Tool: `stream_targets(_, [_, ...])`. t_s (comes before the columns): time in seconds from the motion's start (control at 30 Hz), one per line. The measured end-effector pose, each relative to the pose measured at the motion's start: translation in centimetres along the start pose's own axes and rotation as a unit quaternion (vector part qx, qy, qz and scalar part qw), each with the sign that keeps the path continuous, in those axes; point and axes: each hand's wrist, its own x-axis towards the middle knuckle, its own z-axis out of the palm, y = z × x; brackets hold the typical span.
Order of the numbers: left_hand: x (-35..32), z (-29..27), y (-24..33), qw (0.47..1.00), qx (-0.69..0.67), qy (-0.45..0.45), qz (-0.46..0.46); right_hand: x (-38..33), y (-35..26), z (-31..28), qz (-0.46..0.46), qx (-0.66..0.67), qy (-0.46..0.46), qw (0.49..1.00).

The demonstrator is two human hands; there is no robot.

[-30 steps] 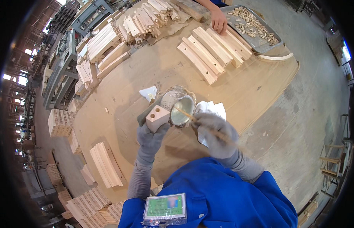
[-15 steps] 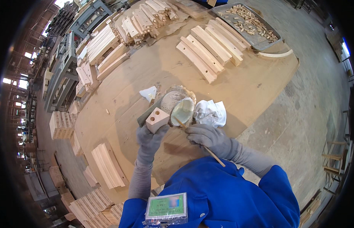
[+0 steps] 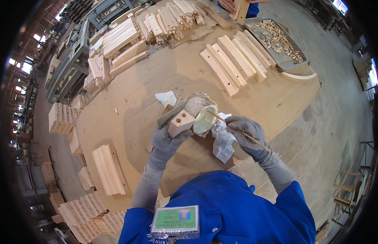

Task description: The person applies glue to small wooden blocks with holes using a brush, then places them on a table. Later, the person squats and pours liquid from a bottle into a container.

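My left hand, in a grey glove, is closed around a pale wooden block or rail whose end face shows two round drilled holes. Its far part is hidden or hard to follow beyond the hand. The gloved right hand pinches a thin wooden stick, and the stick's tip reaches the mouth of a crusted pot with pale, glue-like stuff inside. Below that tip lies a crumpled white cloth, close beside my right fingers. A small white scrap rests beyond the left hand.
Curved wooden rails lie in a row at the far right, beside a metal tray of dowels. More wooden pieces are piled at the far left, and several rails lie near left. Another person's hands hold wood at the far edge.
My right hand has moved right with the stick, whose tip is now higher at the pot. The cloth looks more stretched toward me. Another person's hands have come into view at the far edge.
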Motion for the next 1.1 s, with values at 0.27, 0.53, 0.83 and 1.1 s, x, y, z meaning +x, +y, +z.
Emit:
stream_targets(0.27, [-0.1, 0.2, -0.4, 0.999, 0.017, 0.006, 0.038, -0.6, -0.9, 1.0, 0.034, -0.018, 0.043, 0.998])
stream_targets(0.53, [0.2, 0.2, -0.4, 0.997, 0.010, 0.020, 0.080, -1.6, -0.3, 1.8, 0.189, 0.188, 0.072, 0.961])
stream_targets(0.83, [-0.2, 0.4, -1.3, 0.989, 0.020, 0.049, 0.139, -2.3, 0.6, 2.8, 0.394, 0.437, 0.193, 0.785])
stream_targets(1.1, [-0.3, 0.0, 0.1, 0.991, -0.128, 0.010, -0.023, -0.6, 0.0, 4.1, 0.325, 0.275, 0.209, 0.880])
